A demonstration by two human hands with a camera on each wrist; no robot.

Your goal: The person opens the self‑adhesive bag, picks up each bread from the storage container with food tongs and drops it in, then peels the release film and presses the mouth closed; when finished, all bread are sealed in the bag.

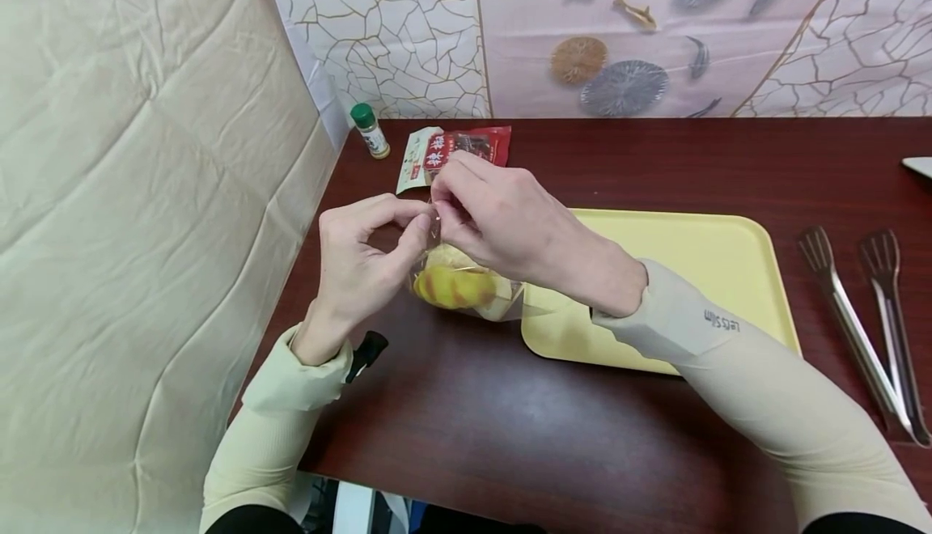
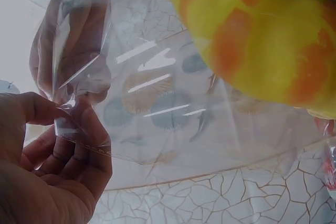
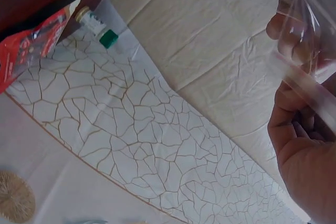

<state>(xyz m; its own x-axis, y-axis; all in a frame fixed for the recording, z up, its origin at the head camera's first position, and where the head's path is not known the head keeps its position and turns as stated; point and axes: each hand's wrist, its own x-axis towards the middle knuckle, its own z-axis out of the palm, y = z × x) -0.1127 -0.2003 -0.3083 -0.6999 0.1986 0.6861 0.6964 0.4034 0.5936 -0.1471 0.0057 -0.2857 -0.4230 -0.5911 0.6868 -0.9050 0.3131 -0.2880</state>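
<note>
In the head view a clear plastic bag [image 1: 514, 305] hangs below both hands, near the left end of the yellow tray. A yellow bread-like piece with orange-brown patches [image 1: 453, 286] lies inside it, and something paler sits beside it. My left hand [image 1: 362, 255] pinches the top edge of the bag between thumb and forefinger. Right beside those fingertips my right hand [image 1: 506, 214] pinches the same edge. The left wrist view shows the clear film [image 2: 157, 108] stretched from the fingers to the yellow piece [image 2: 257, 40].
The yellow tray [image 1: 699, 275] lies under my right forearm. Behind the hands are a red and white packet [image 1: 497, 142] and a small green-capped bottle [image 1: 372, 134]. Metal tongs [image 1: 857, 338] rest on the right. A padded cream wall [image 1: 146, 235] borders the table's left side.
</note>
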